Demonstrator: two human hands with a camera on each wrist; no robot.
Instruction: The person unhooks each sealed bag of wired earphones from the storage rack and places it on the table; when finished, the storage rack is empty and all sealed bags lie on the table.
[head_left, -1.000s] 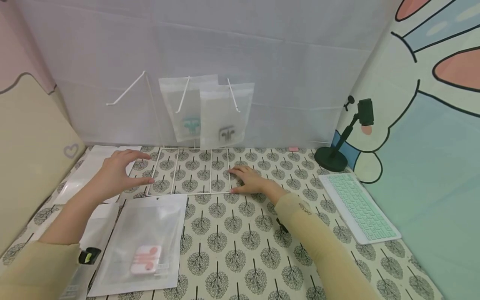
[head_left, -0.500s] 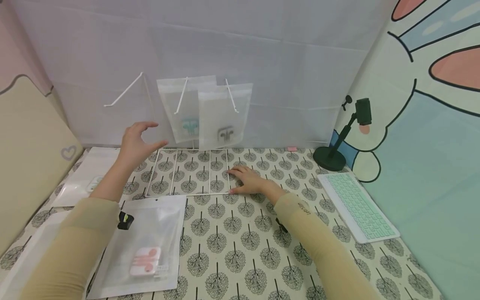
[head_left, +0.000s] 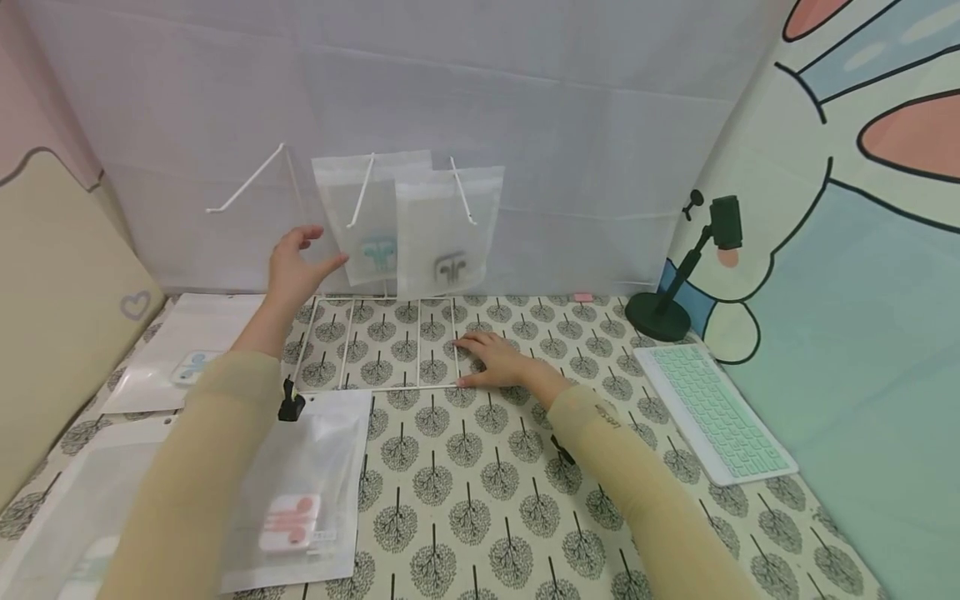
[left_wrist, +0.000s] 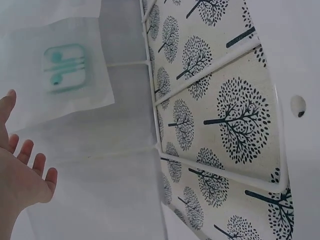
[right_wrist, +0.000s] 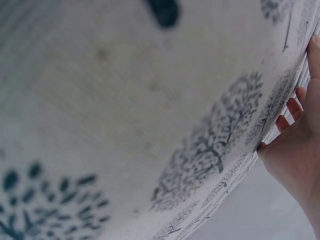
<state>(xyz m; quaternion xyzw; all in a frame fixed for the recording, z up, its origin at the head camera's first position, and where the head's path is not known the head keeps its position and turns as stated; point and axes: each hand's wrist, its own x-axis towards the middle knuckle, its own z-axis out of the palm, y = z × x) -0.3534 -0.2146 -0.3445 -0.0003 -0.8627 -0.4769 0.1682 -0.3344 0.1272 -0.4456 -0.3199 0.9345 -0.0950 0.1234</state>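
Note:
My left hand (head_left: 292,271) is raised beside a translucent pouch (head_left: 375,200) of teal earphones that hangs from a white wire rack (head_left: 397,387). Thumb and fingers stand apart with nothing between them; whether the thumb touches the pouch's edge I cannot tell. In the left wrist view the same earphone pouch (left_wrist: 92,102) hangs beyond the hand (left_wrist: 25,175). In front of it, overlapping, hangs another pouch (head_left: 450,217) with dark earphones. Low on the right, my right hand (head_left: 495,360) rests at the rack base's right side, fingertips at the wire.
A pouch with pink earphones (head_left: 288,522) lies in front of the rack. Two more pouches lie on the left, one with blue earphones (head_left: 193,367). The rack's left hook (head_left: 251,179) carries nothing. A mint keyboard (head_left: 716,412) and black stand (head_left: 660,315) are at right.
My left hand has moved up and to the right, from above the left side of the table to the teal earphone pouch. My right hand has stayed at the rack base.

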